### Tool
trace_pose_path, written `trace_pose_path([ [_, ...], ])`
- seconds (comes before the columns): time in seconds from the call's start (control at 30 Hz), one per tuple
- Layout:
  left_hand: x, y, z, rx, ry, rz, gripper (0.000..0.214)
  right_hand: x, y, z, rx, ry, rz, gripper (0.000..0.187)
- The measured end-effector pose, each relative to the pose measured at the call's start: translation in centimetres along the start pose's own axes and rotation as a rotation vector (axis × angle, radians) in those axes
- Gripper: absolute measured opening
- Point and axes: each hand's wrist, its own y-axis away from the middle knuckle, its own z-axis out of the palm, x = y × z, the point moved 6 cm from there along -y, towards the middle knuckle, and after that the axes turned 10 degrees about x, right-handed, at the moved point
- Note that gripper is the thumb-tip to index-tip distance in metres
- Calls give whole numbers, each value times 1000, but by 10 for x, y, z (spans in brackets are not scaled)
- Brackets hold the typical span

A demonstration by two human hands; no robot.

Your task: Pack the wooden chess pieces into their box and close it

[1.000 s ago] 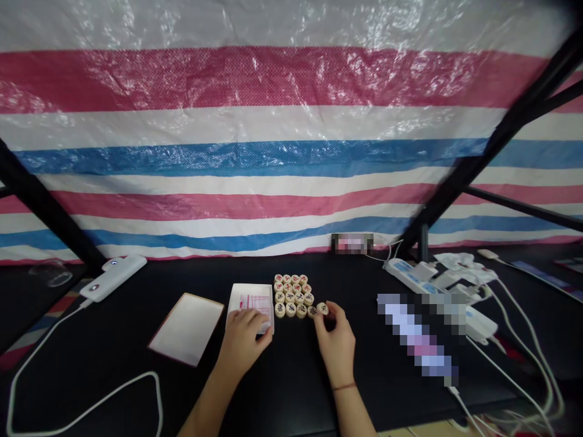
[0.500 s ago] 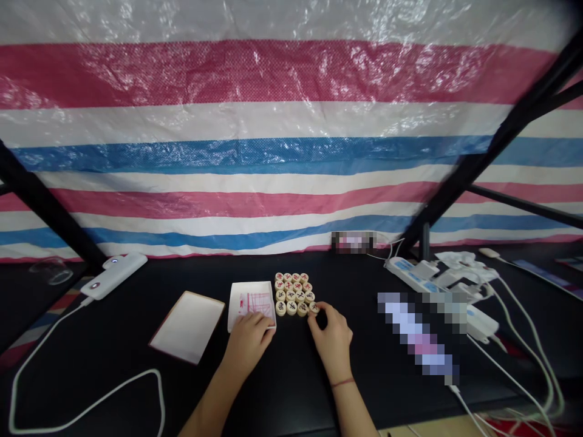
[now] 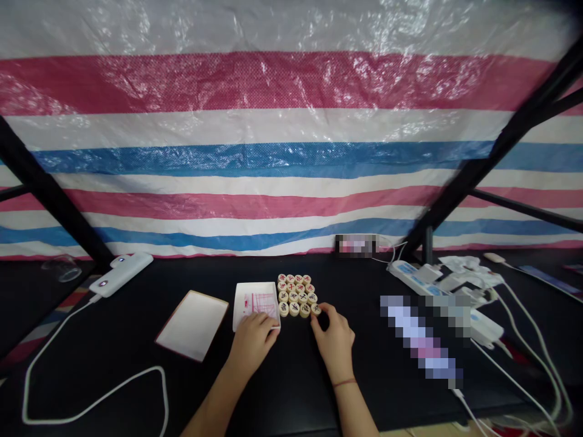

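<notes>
Chinese chess pieces (image 3: 294, 297), round and pale, stand in rows as a compact square block of stacks on the black table. Red characters mark the far rows, black ones the near rows. My right hand (image 3: 334, 335) is closed at the block's near right corner, thumb and fingers on the corner piece (image 3: 316, 309). Left of the block lies a shallow white box (image 3: 241, 297) with a red-lined sheet (image 3: 262, 303) in it. My left hand (image 3: 252, 341) lies over the box's near edge, fingers bent onto it. Its fingertips are partly hidden.
An open box lid (image 3: 194, 325) lies inside up at the left. A white power bank (image 3: 122, 276) with a cable stands farther left, near a clear cup (image 3: 68, 269). To the right are a blurred-out device (image 3: 421, 340) and a power strip (image 3: 412, 273) with plugs and cables.
The whole view has shifted slightly, so everything appears a little farther right. Both hands keep their places on the box and the corner piece.
</notes>
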Motion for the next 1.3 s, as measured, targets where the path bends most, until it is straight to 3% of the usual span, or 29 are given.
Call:
trace_pose_path([
  [0.1,3,-1,1,1,-6,8,10,3,-2,2,2,-31,26,34],
  [0.2,1,-3,-11,87,4,35,18,8,-4,-3,49,-119,49,39],
  [0.3,-18,-1,-37,252,-1,18,26,7,-5,-15,139,-203,33,37],
  [0.37,-39,4,-52,317,-52,-39,24,-10,-4,-20,138,-252,-57,30],
  [0.47,-58,16,-64,317,-136,-23,25,-64,-2,-10,-52,-308,-314,22],
  [0.57,-63,30,-67,283,-248,-4,27,-123,3,22,-349,-198,-586,26],
  [0.63,-66,42,-71,299,-333,-13,32,-148,4,47,-502,-38,-712,33],
  [0.77,-81,74,-87,354,-420,1,40,-163,0,88,-661,195,-764,31],
  [0.93,-93,95,-82,311,-454,80,35,-166,-2,106,-688,230,-713,27],
  [1.03,-89,83,-67,293,-542,-47,40,-173,-3,99,-671,217,-704,21],
  [1.13,-80,65,-59,342,-621,-196,51,-171,-12,75,-627,82,-650,16],
  [1.2,-74,55,-58,347,-640,-245,57,-157,-22,51,-622,-189,-518,14],
  [1.3,-69,46,-62,327,-601,-222,57,-113,-32,20,-716,-549,-289,23],
])
